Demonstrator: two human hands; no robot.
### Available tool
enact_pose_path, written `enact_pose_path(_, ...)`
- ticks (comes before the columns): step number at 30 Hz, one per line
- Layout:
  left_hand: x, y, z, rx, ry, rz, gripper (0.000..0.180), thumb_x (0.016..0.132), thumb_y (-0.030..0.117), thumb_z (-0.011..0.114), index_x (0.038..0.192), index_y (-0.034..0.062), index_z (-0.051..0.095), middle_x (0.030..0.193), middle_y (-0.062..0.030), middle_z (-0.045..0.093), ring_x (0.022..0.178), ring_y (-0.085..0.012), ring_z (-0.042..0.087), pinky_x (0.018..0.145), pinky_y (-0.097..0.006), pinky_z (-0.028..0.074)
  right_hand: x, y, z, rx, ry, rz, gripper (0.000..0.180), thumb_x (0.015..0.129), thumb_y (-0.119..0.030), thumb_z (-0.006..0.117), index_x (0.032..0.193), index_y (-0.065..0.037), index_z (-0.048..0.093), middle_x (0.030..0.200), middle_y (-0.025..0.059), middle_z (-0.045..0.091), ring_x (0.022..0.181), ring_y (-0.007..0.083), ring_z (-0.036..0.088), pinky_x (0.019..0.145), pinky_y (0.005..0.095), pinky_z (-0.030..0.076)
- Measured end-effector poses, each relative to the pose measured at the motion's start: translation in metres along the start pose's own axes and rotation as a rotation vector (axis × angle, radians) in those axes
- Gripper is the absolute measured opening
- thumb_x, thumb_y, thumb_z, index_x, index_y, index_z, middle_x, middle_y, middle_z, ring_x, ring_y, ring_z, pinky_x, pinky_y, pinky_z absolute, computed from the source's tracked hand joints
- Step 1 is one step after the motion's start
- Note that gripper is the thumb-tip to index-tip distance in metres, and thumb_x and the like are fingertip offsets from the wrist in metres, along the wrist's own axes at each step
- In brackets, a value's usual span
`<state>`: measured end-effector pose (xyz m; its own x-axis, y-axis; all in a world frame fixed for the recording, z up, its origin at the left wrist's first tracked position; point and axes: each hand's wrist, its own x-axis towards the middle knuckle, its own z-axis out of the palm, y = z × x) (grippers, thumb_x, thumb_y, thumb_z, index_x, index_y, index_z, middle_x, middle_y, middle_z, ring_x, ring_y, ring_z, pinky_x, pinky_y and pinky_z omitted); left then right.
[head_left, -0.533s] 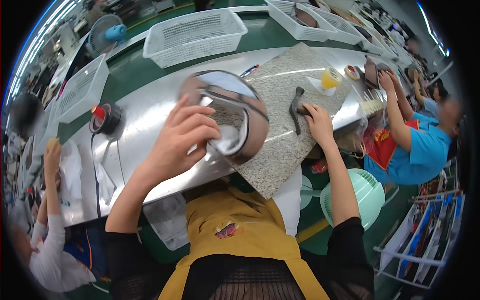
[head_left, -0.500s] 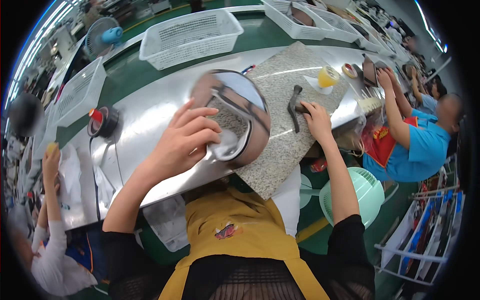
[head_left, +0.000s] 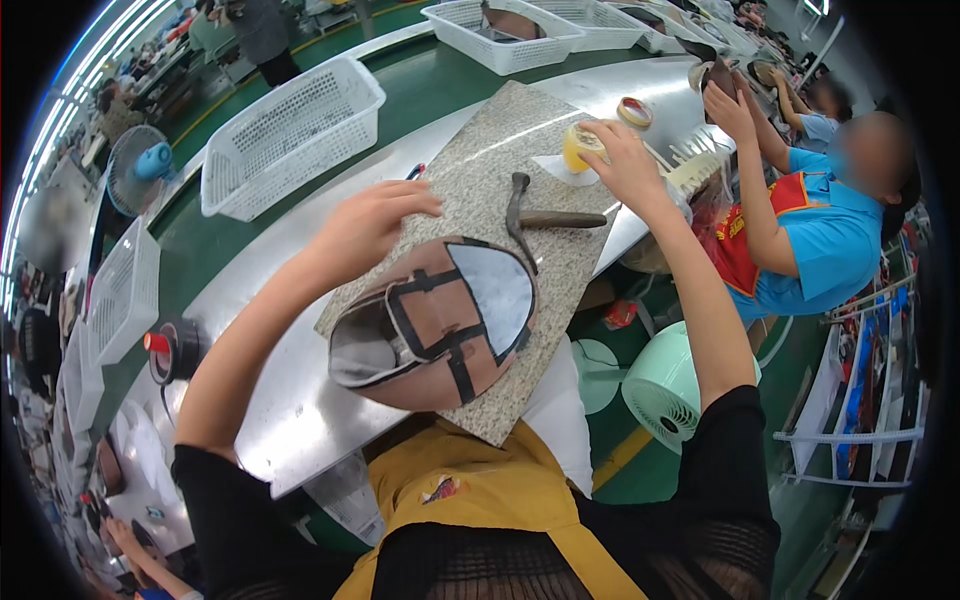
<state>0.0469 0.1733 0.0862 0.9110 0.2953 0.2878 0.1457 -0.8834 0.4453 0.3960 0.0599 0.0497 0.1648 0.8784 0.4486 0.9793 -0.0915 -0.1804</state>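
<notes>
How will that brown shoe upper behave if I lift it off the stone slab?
The brown shoe upper looks thin and domed, so it would probably flex and sag. Likely light for its size. The left hand touches its far edge; its curved underside may rock when pushed.

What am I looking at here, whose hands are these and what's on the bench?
The picture comes from a fisheye camera on a worker's head, looking down, so straight edges bend. The two forearms rising from below are that worker's own. The left hand steadies a brown shoe upper, marked with black strips, on a granite slab. The right hand reaches to a small yellow pot at the slab's far corner. A hammer lies on the slab. White baskets stand behind. The person in blue on the right is a co-worker.
</notes>
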Motion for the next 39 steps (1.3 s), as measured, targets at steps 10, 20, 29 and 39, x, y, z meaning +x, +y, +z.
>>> enact_pose_path(10, 0.194, -0.035, 0.133, 0.548, -0.311, 0.073, 0.033, 0.081, 0.003, 0.049, 0.110, 0.0135, 0.063, 0.115, -0.0022, 0.062, 0.103, -0.0196, 0.061, 0.094, -0.035, 0.043, 0.046, 0.028, 0.032, -0.048, -0.290, 0.188, 0.081, 0.073, -0.055, 0.069, 0.138, -0.015, 0.040, 0.139, 0.0222, 0.038, 0.121, 0.0383, 0.047, 0.098, 0.0470, 0.042)
enact_pose_path(20, 0.200, -0.055, 0.152, 0.524, -0.300, 0.129, 0.034, 0.082, 0.003, 0.049, 0.108, 0.0167, 0.066, 0.119, -0.0003, 0.062, 0.105, -0.0200, 0.060, 0.093, -0.033, 0.045, 0.030, 0.094, 0.012, 0.745, -0.296, 0.582, 0.084, 0.073, -0.047, 0.075, 0.133, -0.001, 0.039, 0.122, 0.0193, 0.054, 0.104, 0.0242, 0.061, 0.076, 0.0344, 0.057)
enact_pose_path(29, 0.194, -0.067, 0.136, 0.250, -0.174, -0.057, 0.030, 0.083, 0.003, 0.048, 0.107, 0.0059, 0.065, 0.132, -0.0111, 0.051, 0.108, -0.0314, 0.057, 0.092, -0.040, 0.046, -0.039, 0.098, -0.056, 1.145, -0.140, 0.729, 0.061, 0.085, -0.041, 0.066, 0.130, -0.007, 0.044, 0.116, 0.0085, 0.056, 0.106, 0.0175, 0.057, 0.083, 0.0335, 0.055)
enact_pose_path(39, -0.021, 0.059, 0.018, 0.309, -0.438, -0.028, 0.052, 0.087, 0.051, 0.055, 0.119, 0.0115, 0.060, 0.127, -0.0135, 0.055, 0.122, -0.0312, 0.047, 0.106, -0.049, 0.031, -0.083, -0.061, -0.071, 0.898, -0.281, 0.219, 0.055, 0.085, -0.025, 0.065, 0.132, -0.008, 0.044, 0.113, 0.0080, 0.056, 0.106, 0.0162, 0.054, 0.092, 0.0291, 0.043)
